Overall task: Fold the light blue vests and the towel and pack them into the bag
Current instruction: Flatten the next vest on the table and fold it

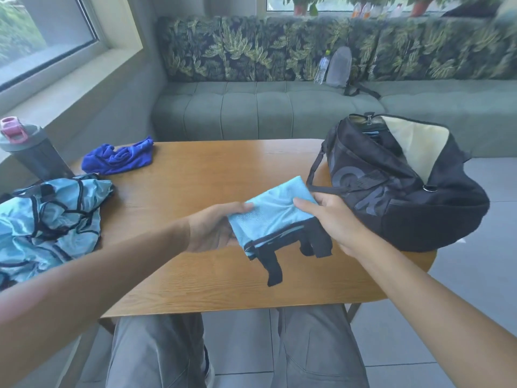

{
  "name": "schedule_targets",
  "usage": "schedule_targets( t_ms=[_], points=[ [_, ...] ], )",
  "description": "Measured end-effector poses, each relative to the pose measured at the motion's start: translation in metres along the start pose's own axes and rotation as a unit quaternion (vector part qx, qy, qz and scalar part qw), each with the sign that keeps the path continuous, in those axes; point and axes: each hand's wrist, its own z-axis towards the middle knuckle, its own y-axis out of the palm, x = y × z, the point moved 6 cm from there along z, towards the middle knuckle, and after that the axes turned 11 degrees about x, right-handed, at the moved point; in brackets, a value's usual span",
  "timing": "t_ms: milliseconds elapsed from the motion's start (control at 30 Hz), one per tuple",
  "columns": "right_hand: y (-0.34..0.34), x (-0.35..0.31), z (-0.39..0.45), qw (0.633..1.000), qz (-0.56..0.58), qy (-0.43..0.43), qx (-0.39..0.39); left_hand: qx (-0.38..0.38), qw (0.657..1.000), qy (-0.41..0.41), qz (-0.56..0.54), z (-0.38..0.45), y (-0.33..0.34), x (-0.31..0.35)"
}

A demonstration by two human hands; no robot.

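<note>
A folded light blue vest (272, 217) with black straps hanging from its near edge is held above the wooden table (195, 264). My left hand (212, 228) grips its left side and my right hand (333, 217) grips its right side. The black bag (402, 186) lies on the table's right end, unzipped, its pale lining showing and a bit of light blue visible inside. A heap of unfolded light blue vests (47, 219) lies at the table's left edge. The dark blue towel (120, 156) sits crumpled at the far left of the table.
A grey bottle (30, 149) with a pink lid stands at the far left. Behind the table runs a green sofa (251, 113) with leaf-print cushions, holding a grey backpack (340, 67) and a water bottle (321, 68). My knees are under the table's near edge.
</note>
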Motion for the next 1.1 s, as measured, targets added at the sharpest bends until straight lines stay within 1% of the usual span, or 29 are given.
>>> schedule_targets(
  t_ms=[67, 133, 233, 333, 400, 500, 600, 667, 700, 767, 833, 933, 1000, 1033, 1100],
  points=[
    [-0.014, 0.001, -0.004, 0.999, 0.008, 0.011, 0.030, -0.008, 0.999, 0.012, -0.048, -0.005, 0.016, -0.005],
    [-0.027, 0.003, -0.007, 0.998, 0.008, 0.025, 0.058, 0.016, 0.997, 0.017, -0.068, -0.005, 0.030, -0.009],
    [-0.043, 0.010, -0.008, 0.993, 0.012, 0.056, 0.099, 0.032, 0.998, 0.003, -0.060, 0.000, 0.052, -0.010],
    [-0.060, 0.013, -0.013, 0.984, 0.039, 0.103, 0.142, 0.028, 0.998, -0.002, -0.053, -0.001, 0.077, -0.004],
    [-0.073, 0.010, -0.019, 0.974, 0.100, 0.135, 0.155, 0.024, 0.998, 0.004, -0.052, 0.002, 0.092, 0.002],
    [-0.086, 0.001, -0.024, 0.948, 0.253, 0.149, 0.124, 0.033, 0.996, 0.040, -0.073, 0.012, 0.108, 0.014],
    [-0.097, -0.011, -0.028, 0.901, 0.408, 0.100, 0.110, 0.061, 0.990, 0.084, -0.101, 0.017, 0.126, 0.033],
    [-0.103, -0.013, -0.028, 0.879, 0.463, 0.043, 0.109, 0.088, 0.984, 0.106, -0.113, 0.020, 0.139, 0.044],
    [-0.104, -0.014, -0.029, 0.878, 0.467, 0.022, 0.106, 0.096, 0.982, 0.118, -0.113, 0.022, 0.146, 0.050],
    [-0.105, -0.013, -0.028, 0.886, 0.451, -0.002, 0.105, 0.097, 0.979, 0.140, -0.109, 0.027, 0.165, 0.058],
    [-0.106, -0.014, -0.026, 0.894, 0.428, -0.012, 0.135, 0.093, 0.979, 0.148, -0.109, 0.029, 0.178, 0.060],
    [-0.126, -0.018, -0.022, 0.886, 0.422, 0.000, 0.191, 0.103, 0.977, 0.164, -0.093, 0.038, 0.195, 0.068],
    [-0.151, -0.023, -0.016, 0.874, 0.439, 0.006, 0.207, 0.116, 0.972, 0.193, -0.070, 0.044, 0.202, 0.082],
    [-0.165, -0.026, -0.012, 0.874, 0.440, 0.013, 0.203, 0.119, 0.967, 0.218, -0.051, 0.047, 0.205, 0.093],
    [-0.192, -0.033, -0.001, 0.895, 0.406, 0.042, 0.181, 0.128, 0.952, 0.279, 0.016, 0.051, 0.212, 0.116]
  ],
)
